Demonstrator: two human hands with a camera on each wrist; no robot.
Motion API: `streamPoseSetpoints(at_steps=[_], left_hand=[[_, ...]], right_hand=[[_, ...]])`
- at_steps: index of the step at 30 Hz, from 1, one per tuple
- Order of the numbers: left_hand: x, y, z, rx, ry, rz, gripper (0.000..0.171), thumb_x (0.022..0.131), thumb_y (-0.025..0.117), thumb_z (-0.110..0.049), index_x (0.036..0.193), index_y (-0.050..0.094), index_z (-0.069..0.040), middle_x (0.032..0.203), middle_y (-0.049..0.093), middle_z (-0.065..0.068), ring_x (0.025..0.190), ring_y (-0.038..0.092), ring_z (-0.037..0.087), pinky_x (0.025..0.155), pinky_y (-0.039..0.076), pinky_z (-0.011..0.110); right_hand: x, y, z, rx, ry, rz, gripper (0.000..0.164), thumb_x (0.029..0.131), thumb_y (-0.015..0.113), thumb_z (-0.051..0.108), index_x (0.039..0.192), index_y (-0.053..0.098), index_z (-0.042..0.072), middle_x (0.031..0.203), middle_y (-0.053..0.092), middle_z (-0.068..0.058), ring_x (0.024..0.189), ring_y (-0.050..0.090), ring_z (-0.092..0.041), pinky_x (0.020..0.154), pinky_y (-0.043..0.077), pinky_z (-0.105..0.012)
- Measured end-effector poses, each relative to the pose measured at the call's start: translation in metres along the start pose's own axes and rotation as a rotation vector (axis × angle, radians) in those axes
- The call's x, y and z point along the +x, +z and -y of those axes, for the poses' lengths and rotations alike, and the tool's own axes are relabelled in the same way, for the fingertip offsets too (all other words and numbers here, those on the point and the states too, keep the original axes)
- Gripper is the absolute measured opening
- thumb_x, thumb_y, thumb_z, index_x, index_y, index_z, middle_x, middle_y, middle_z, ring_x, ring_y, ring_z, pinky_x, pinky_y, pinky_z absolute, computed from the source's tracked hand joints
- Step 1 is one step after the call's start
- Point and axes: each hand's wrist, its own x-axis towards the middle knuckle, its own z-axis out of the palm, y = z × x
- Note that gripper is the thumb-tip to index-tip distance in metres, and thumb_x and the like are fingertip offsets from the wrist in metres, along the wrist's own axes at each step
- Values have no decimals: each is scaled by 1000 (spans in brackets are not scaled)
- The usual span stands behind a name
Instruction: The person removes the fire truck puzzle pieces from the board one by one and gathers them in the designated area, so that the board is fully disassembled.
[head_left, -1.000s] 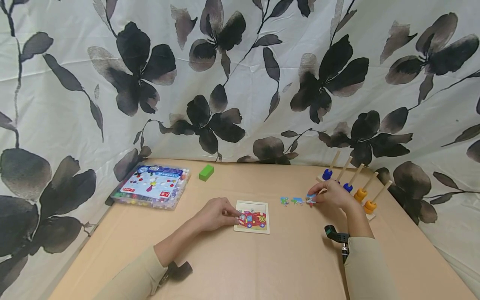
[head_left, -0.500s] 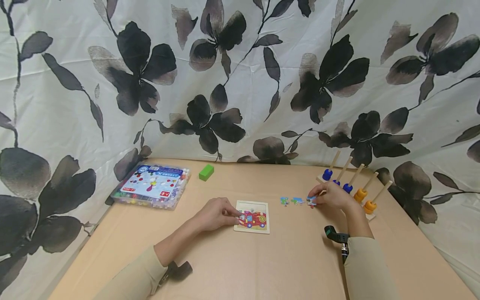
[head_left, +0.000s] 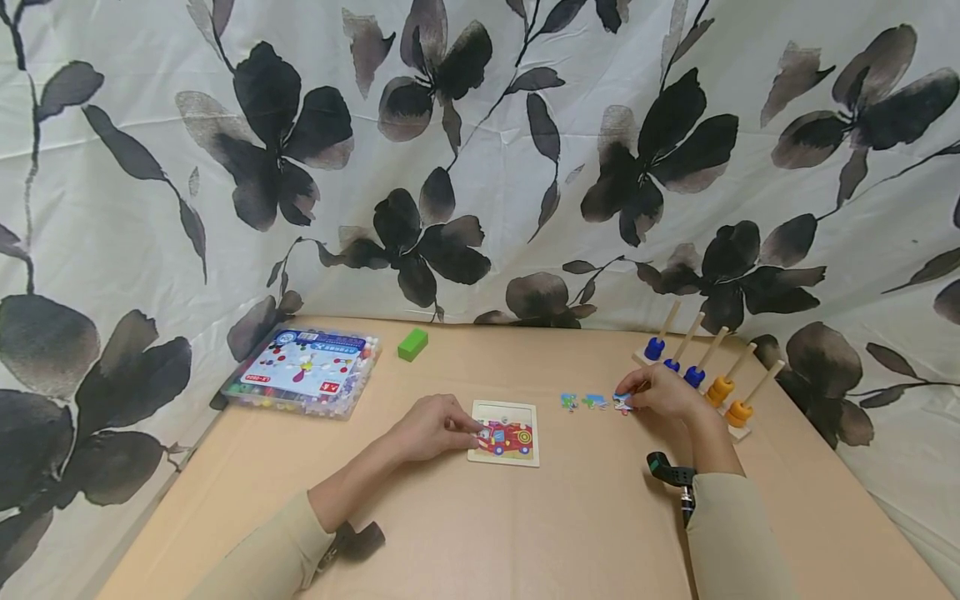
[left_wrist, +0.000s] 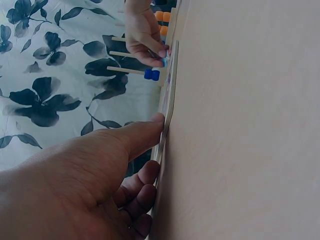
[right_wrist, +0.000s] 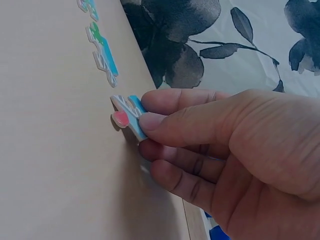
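Observation:
My left hand (head_left: 433, 429) holds the left edge of a wooden jigsaw board (head_left: 503, 408) that shows a red vehicle picture. In the left wrist view, the thumb (left_wrist: 145, 132) lies against the board's thin edge, with the other fingers bent beside it. My right hand (head_left: 663, 390) pinches a blue, white and red puzzle piece (right_wrist: 131, 119) between thumb and fingertips, close over the table. Two more puzzle pieces, a green and blue one (head_left: 569, 402) and a mostly blue one (head_left: 596, 402), lie in a row to the left of it.
A clear plastic box (head_left: 300, 372) of colourful beads sits at the back left, with a green block (head_left: 412, 344) beside it. Behind my right hand stands a peg rack with blue and orange beads (head_left: 721, 390). A floral curtain (head_left: 525, 167) hangs along the table's far edge.
The puzzle piece in my right hand has tilted a little and shows more of its white picture. My left hand and the board have stayed in place.

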Motion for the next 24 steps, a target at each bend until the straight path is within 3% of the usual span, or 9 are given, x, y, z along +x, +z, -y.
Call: streamPoseSetpoints(at_steps=[6, 16, 24], left_hand=[[1, 0, 1, 11, -5, 3, 21, 88, 84, -31, 108, 84, -22, 87, 64, -12, 78, 53, 8, 70, 43, 26], [1, 0, 1, 16, 12, -6, 23, 88, 84, -31, 108, 84, -21, 87, 64, -11, 78, 53, 6, 71, 43, 25], [0, 0, 1, 19, -13, 2, 23, 88, 84, -34, 109, 84, -24, 88, 63, -13, 79, 54, 7, 72, 44, 26]], right_hand=[[1, 0, -2, -35, 12, -6, 19, 92, 70, -6, 108, 77, -1, 107, 75, -17, 90, 57, -19, 74, 50, -24], [1, 1, -4, -44, 18, -5, 18, 91, 68, -6, 107, 76, 0, 102, 74, -15, 86, 55, -18, 73, 49, -24], [3, 1, -7, -44, 38, -13, 19, 92, 69, -6, 106, 77, 2, 103, 74, -12, 87, 55, -21, 73, 49, -25]])
